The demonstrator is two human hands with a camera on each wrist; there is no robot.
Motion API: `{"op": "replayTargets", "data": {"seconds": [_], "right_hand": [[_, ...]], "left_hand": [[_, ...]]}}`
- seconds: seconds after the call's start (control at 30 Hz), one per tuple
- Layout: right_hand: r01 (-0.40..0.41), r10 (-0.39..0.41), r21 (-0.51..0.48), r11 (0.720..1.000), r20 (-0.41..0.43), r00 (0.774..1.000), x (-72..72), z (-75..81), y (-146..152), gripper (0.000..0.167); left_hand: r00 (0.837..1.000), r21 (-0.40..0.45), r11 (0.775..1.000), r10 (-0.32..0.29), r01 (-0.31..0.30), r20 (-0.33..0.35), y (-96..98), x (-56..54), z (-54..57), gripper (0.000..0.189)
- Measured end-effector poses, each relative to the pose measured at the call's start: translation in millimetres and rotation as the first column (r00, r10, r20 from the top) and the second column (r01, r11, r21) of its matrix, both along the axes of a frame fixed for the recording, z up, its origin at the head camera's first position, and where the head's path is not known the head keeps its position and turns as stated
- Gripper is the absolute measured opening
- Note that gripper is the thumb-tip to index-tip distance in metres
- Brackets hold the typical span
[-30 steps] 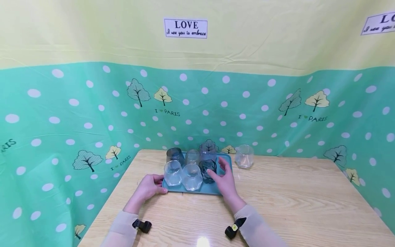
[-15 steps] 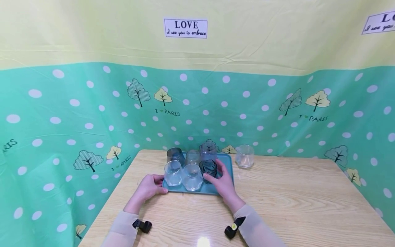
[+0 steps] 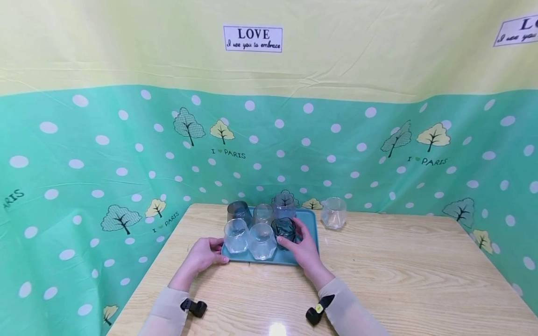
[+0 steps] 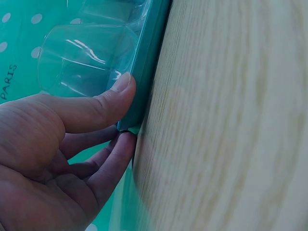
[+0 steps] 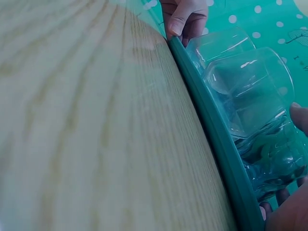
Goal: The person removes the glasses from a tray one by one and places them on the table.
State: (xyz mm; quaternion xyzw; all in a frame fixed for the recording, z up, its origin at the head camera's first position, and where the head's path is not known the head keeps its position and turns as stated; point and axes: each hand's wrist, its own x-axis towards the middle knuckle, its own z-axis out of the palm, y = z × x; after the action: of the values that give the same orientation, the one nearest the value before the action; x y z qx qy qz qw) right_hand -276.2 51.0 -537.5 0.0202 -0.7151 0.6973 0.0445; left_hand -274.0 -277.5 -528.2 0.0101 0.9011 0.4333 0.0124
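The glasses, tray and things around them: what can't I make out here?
Back right glass: base hidden behind the dark glass, head view.
Right hand: partly cut off by right edge, right wrist view.
Tray: right end cut off by top edge, left wrist view.
Right sign: wording cut off by right edge, head view.

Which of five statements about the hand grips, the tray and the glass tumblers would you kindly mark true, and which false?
1. The left-hand grip holds the near left corner of the teal rectangular tray. True.
2. The right-hand grip is on the dark, faceted glass tumbler. True.
3. That tumbler is at the tray's back left. False: it is in the front row, towards the right.
4. Every tumbler is on the tray. False: a clear, faceted glass tumbler stands on the pale wooden table, right of the tray.
5. A smoky grey, round-rimmed glass tumbler stands at the tray's back left. True.
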Motion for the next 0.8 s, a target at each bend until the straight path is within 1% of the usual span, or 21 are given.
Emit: {"op": "replayTargets", "data": {"seconds": [0.27, 0.37, 0.47, 0.57, 0.8], "right_hand": [[0.001, -0.001, 0.018, 1.000, 0.005, 1.000, -2.3, -1.3, -1.9, 0.091], [0.000, 0.000, 0.026, 1.000, 0.008, 1.000, -2.8, -1.9, -2.5, 0.093], [0.008, -0.009, 0.043, 0.999, 0.027, 1.000, -3.5, -2.4, -3.1, 0.094], [0.015, -0.017, 0.063, 0.998, 0.031, 0.999, -4.0, -2.2, -3.8, 0.095], [0.023, -0.024, 0.086, 0.996, 0.020, 1.000, -5.0, -2.2, -6.4, 0.097]], "left_hand": [[1.000, 0.011, 1.000, -0.007, 0.007, -0.001, -0.5, 0.6, 0.8, 0.069], [1.000, 0.017, 1.000, -0.003, 0.002, 0.004, -0.5, 0.5, 0.6, 0.069], [1.000, 0.021, 1.000, 0.009, -0.009, 0.012, -0.4, -0.3, -0.5, 0.069], [1.000, 0.013, 1.000, 0.012, -0.012, 0.014, -0.1, -1.2, -1.3, 0.068], [0.999, 0.021, 0.999, 0.029, -0.029, 0.026, 0.2, -0.1, -1.1, 0.069]]}}
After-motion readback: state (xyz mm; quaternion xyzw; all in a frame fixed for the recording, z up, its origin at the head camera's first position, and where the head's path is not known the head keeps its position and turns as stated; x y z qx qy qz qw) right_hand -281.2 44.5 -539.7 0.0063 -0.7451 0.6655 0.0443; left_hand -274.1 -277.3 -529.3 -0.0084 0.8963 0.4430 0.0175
